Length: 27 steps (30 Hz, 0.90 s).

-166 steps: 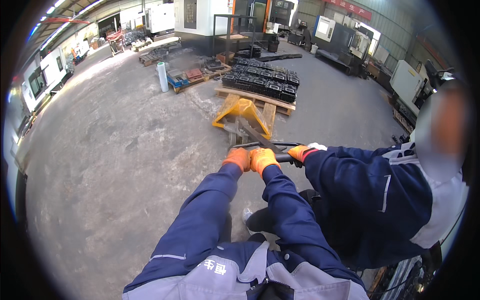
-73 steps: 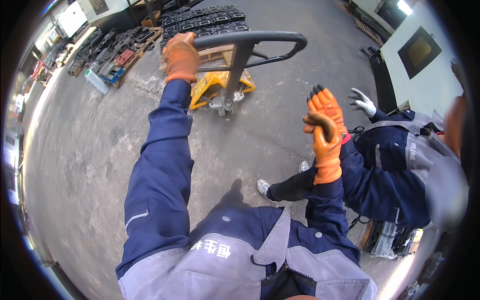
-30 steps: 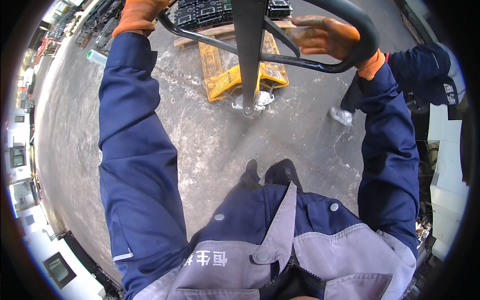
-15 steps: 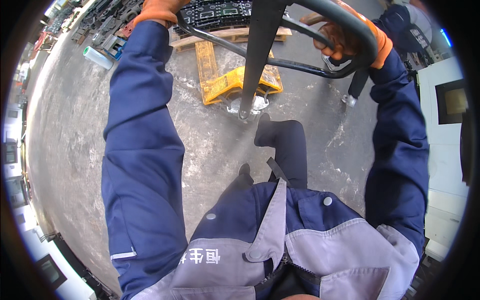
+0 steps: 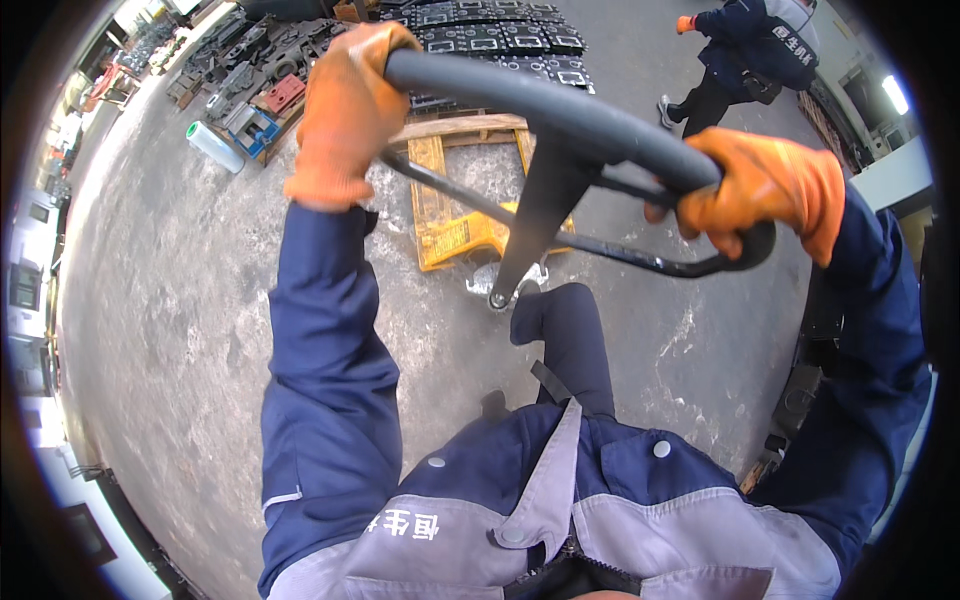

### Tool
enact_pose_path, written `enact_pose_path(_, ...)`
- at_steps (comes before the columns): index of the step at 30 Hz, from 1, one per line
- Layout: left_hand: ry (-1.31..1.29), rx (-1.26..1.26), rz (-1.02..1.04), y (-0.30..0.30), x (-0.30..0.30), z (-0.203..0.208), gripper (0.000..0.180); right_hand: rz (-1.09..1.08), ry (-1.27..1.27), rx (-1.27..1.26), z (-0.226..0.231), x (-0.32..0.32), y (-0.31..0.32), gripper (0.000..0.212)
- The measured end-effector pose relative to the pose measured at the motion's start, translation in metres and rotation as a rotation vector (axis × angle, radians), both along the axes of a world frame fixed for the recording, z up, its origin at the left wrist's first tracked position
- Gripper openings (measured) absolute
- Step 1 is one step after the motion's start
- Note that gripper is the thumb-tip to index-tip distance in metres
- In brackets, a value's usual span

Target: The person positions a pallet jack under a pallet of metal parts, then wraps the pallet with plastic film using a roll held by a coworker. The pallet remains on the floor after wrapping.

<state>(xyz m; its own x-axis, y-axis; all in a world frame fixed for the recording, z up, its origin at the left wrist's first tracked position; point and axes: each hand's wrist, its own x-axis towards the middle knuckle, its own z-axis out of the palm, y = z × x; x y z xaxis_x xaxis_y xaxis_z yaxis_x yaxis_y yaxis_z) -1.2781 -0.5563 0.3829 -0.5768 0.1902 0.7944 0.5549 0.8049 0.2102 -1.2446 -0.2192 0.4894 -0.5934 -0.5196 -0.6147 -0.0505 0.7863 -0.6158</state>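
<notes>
Both my hands wear orange gloves and are closed on the black loop handle (image 5: 560, 95) of a yellow pallet jack (image 5: 460, 240). My left hand (image 5: 345, 110) wraps the handle's left end, and my right hand (image 5: 755, 190) grips its right corner with the fingers curled under. From the loop a flat black shaft (image 5: 530, 225) slopes down to the jack's base near my foot. The jack's yellow forks reach under a wooden pallet (image 5: 470, 125), partly hidden behind the handle. Dark metal plates with cut-outs (image 5: 500, 40) are stacked on that pallet.
Loose metal parts (image 5: 235, 80) lie on the floor at the far left, near a blue crate (image 5: 250, 130) and a white roll with a green end (image 5: 214, 146). A co-worker in dark blue (image 5: 745, 45) stands far right. White cabinets line the right side.
The handle has come down and closer to me, with both hands still on it. More of the loaded pallet shows. The co-worker now appears higher in the picture and more fully.
</notes>
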Motion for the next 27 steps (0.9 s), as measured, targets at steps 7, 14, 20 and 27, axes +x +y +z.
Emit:
enact_pose_path(7,-0.128,0.039,0.102,0.025,0.046,0.015,0.022,0.131,0.154,0.054,-0.003,-0.003,0.003,0.025)
enact_pose_path(14,-0.105,0.004,0.165,0.051,0.084,0.018,0.022,0.239,0.166,0.005,-0.008,-0.021,0.043,0.032)
enact_pose_path(20,-0.131,0.036,0.136,0.061,0.102,0.013,0.027,0.309,0.24,0.032,-0.008,-0.021,0.049,0.024)
enact_pose_path(27,-0.131,-0.008,0.159,0.068,0.127,0.007,0.03,0.296,0.283,0.067,-0.012,-0.004,0.06,0.024)
